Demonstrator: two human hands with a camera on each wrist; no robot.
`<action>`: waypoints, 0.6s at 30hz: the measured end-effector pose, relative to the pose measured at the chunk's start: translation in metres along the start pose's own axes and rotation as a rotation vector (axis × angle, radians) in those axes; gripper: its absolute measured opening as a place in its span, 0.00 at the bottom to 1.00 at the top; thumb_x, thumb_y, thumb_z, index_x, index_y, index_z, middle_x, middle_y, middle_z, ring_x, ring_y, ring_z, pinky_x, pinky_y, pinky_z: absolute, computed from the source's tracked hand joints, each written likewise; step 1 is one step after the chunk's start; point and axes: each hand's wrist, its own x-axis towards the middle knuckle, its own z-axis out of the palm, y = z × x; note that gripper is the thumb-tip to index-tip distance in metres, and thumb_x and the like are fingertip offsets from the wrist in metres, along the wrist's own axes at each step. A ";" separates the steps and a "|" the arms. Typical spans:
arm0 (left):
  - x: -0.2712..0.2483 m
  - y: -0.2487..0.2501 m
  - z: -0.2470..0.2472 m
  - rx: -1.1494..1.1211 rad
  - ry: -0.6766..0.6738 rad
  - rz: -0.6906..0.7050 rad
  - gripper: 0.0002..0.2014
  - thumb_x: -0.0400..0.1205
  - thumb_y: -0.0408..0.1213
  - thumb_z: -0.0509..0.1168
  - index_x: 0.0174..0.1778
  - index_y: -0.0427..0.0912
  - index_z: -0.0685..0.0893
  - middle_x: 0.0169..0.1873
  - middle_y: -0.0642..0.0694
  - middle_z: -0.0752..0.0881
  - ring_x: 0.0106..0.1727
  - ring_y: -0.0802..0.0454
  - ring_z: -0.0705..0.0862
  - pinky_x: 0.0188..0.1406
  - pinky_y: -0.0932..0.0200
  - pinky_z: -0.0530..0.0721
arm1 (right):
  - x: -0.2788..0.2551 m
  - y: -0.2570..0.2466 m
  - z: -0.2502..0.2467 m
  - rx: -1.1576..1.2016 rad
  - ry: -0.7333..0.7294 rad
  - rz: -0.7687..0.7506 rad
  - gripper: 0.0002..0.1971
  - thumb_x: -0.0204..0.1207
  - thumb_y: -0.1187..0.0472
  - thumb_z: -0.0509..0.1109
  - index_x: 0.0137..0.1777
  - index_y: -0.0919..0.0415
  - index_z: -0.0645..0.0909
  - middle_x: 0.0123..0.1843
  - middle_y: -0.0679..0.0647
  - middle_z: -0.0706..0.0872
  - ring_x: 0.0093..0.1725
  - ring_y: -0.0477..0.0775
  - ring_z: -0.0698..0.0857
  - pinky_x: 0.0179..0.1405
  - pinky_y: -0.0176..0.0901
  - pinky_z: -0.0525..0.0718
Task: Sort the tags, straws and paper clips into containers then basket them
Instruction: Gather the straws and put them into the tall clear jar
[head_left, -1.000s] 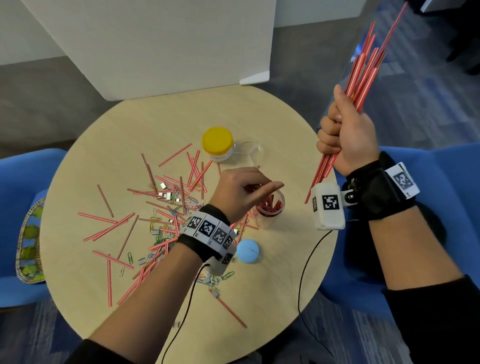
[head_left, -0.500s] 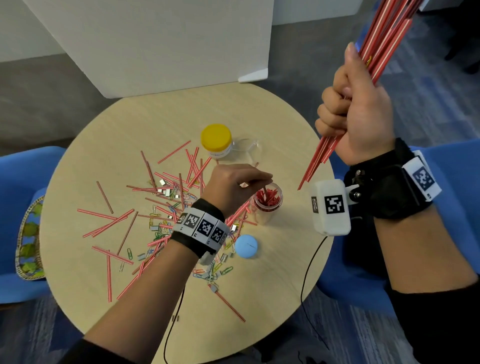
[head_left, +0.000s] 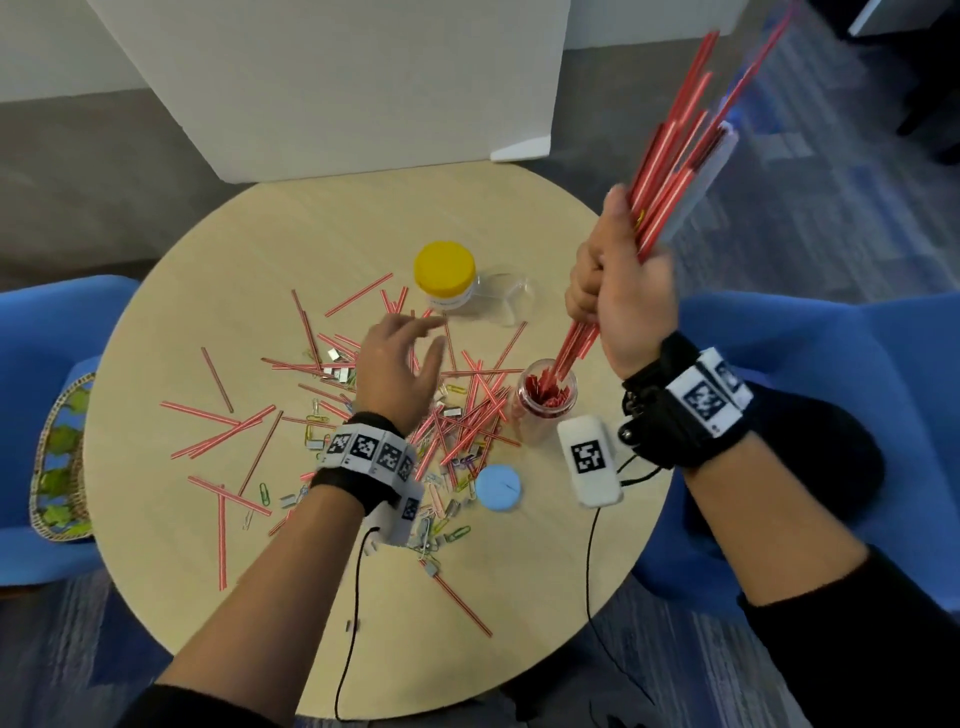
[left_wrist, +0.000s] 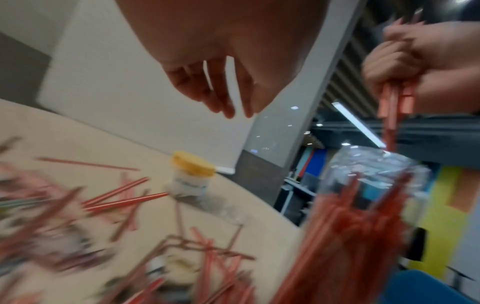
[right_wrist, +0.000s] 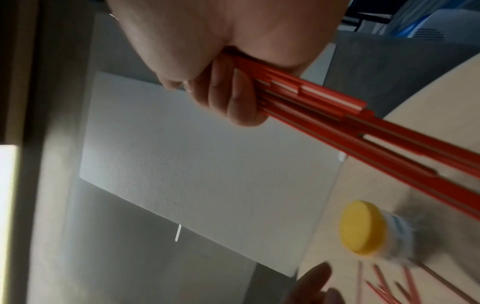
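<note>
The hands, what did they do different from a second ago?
The left hand left the open jar, opened, and moved over the scattered straws. The right hand brought its straw bundle down until its ends entered the jar. The yellow-lidded jar and blue lid stayed.

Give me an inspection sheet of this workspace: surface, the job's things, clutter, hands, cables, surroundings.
Surface: round wooden table.
Job's things: loose straws, paper clips and metal tags scattered over its middle; open clear jar with straws inside; yellow-lidded jar; blue lid; woven basket on the left chair.
Clutter: nothing seen.
Hands: right hand grips a straw bundle over the open jar; left hand relaxed, empty, above the pile.
Cables: black wrist cables trail over the table's near edge.
Surroundings: blue chairs, white partition, carpet.
</note>
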 end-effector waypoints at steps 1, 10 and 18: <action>-0.001 -0.018 -0.003 0.068 -0.006 -0.121 0.17 0.83 0.46 0.66 0.67 0.49 0.82 0.60 0.44 0.81 0.62 0.47 0.78 0.65 0.45 0.78 | -0.003 0.010 0.001 -0.034 -0.012 0.017 0.26 0.88 0.50 0.56 0.25 0.49 0.65 0.21 0.47 0.61 0.19 0.49 0.58 0.19 0.41 0.59; -0.028 -0.144 -0.021 0.565 -0.474 -0.791 0.49 0.64 0.74 0.70 0.79 0.58 0.65 0.79 0.37 0.60 0.80 0.29 0.58 0.71 0.24 0.68 | -0.029 0.077 -0.013 -0.620 -0.130 0.004 0.16 0.81 0.39 0.59 0.38 0.47 0.76 0.38 0.56 0.80 0.39 0.54 0.82 0.46 0.54 0.82; -0.027 -0.148 -0.019 0.521 -0.524 -0.802 0.51 0.67 0.71 0.71 0.83 0.56 0.58 0.80 0.36 0.58 0.79 0.23 0.58 0.63 0.28 0.78 | -0.037 0.075 -0.027 -0.860 -0.170 -0.119 0.07 0.81 0.52 0.71 0.41 0.45 0.79 0.44 0.51 0.80 0.48 0.54 0.82 0.53 0.54 0.84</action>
